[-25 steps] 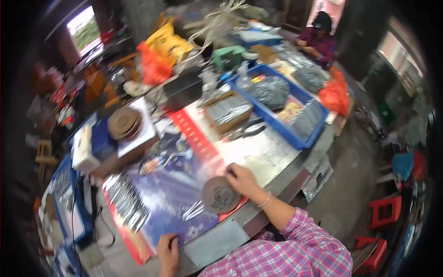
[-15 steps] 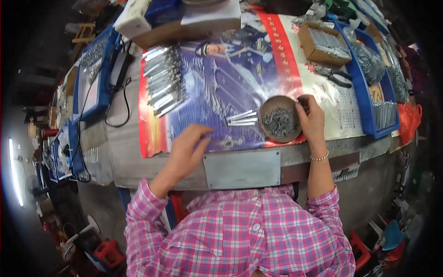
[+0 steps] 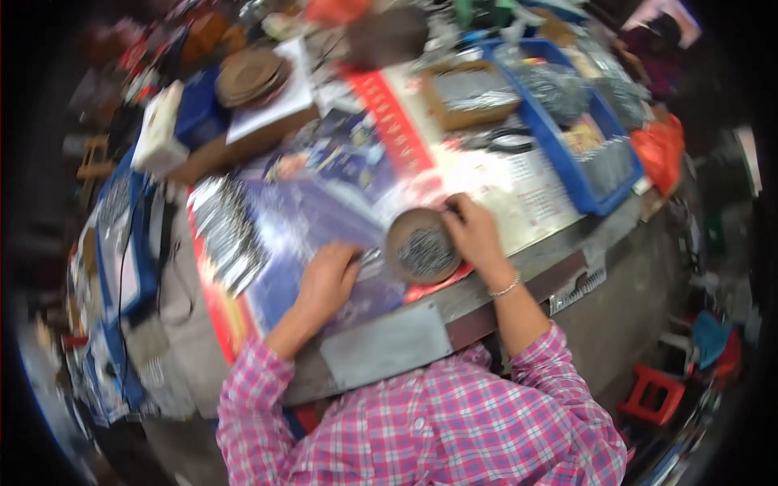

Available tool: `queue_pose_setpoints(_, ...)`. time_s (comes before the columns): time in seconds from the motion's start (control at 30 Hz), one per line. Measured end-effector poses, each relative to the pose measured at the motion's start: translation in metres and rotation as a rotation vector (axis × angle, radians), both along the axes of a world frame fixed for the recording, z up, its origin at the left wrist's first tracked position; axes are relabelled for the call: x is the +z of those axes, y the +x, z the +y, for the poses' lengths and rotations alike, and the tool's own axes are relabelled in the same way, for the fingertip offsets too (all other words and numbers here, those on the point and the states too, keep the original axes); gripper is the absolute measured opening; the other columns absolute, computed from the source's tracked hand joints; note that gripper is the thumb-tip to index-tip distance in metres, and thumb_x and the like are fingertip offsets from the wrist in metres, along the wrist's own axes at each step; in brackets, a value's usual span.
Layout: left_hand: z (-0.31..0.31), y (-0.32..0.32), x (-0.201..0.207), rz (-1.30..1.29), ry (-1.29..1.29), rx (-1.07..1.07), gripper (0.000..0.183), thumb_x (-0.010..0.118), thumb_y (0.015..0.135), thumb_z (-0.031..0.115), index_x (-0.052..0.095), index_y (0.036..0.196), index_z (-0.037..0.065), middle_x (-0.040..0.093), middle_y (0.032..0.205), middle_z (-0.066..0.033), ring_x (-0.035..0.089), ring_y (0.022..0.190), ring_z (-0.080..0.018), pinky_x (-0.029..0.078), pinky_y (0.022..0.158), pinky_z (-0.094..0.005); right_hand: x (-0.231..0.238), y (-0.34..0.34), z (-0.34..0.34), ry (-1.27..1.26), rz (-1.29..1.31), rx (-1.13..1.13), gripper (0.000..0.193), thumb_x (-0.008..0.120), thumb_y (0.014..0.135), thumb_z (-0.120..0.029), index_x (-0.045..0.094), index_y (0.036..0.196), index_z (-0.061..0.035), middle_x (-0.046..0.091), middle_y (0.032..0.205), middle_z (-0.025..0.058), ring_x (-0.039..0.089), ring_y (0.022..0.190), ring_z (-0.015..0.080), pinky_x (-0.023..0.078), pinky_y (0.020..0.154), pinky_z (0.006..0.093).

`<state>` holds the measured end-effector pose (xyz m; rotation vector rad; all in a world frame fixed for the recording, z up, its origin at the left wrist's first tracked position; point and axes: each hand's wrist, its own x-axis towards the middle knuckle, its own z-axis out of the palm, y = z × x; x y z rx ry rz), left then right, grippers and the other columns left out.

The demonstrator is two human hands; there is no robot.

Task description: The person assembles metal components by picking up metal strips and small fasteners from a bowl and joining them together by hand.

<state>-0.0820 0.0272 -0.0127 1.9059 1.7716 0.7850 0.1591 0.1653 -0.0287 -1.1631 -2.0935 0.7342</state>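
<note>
A round brown bowl (image 3: pixel 396 236) stands near the front edge of the table, holding a heap of small grey metal pins (image 3: pixel 428 253). My right hand (image 3: pixel 476 235) grips the bowl's right rim between thumb and fingers. Just left of the bowl lie a few short silvery rods (image 3: pixel 370 261), blurred. Beside their left ends is my left hand (image 3: pixel 326 279), fingers bent and thumb apart from them; whether it touches the rods is unclear. Farther left, a long row of silvery rods (image 3: pixel 225 231) lies side by side on the poster (image 3: pixel 304 202).
At right are a blue tray (image 3: pixel 559 154) with bagged parts and rods, an open cardboard box (image 3: pixel 470 93) and pliers (image 3: pixel 506 140). A carton (image 3: pixel 243 146) with stacked round brown pieces (image 3: pixel 253 77) stands back left. Another blue tray (image 3: pixel 121 235) and a cable are left.
The view has turned and shifted, so the table appears tilted and lower to the left. My left hand has come closer to the few short rods. My right hand stays on the bowl.
</note>
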Motion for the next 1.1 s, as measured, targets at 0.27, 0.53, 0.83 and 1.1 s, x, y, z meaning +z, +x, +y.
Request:
queue_pose_setpoints(0.27,0.011,0.000,0.002,0.092,0.034,-0.040,0.020,0.055,0.080,0.001,0.061,0.099,0.002,0.059,0.090,-0.0191,0.056,0.086,-0.0374,0.045,0.076,-0.0453,0.004,0.003,0.004,0.013,0.020,0.012,0.016,0.060,0.086,-0.018,0.057,0.095,-0.0060,0.063,0.085,0.0157,0.062,0.079,0.0347,0.049,0.068,0.0423)
queue_pose_setpoints(0.53,0.010,0.002,0.009,0.260,-0.015,-0.061,0.022,0.057,0.078,0.002,0.061,0.100,0.003,0.058,0.086,-0.0182,0.057,0.084,-0.0367,0.046,0.074,-0.0459,0.000,0.000,0.003,0.053,0.045,0.020,0.015,0.059,0.086,-0.017,0.055,0.094,-0.0054,0.062,0.084,0.0151,0.062,0.077,0.0346,0.049,0.067,0.0425)
queue_pose_setpoints(0.83,0.000,-0.002,0.007,0.206,-0.085,-0.057,0.025,0.053,0.080,0.003,0.060,0.104,0.005,0.059,0.091,-0.0189,0.056,0.086,-0.0384,0.046,0.076,-0.0472,0.001,-0.001,-0.006,-0.017,0.045,0.027,0.016,0.058,0.087,-0.019,0.056,0.094,-0.0056,0.062,0.084,0.0162,0.061,0.078,0.0358,0.048,0.067,0.0431)
queue_pose_setpoints(1.1,0.019,0.000,0.003,0.189,0.063,-0.019,0.020,0.050,0.082,0.005,0.057,0.100,0.003,0.057,0.085,-0.0189,0.055,0.084,-0.0388,0.045,0.072,-0.0477,0.008,0.001,0.009,-0.123,-0.026,-0.044,0.019,0.058,0.088,-0.019,0.059,0.098,-0.0020,0.064,0.084,0.0209,0.064,0.078,0.0368,0.049,0.068,0.0412)
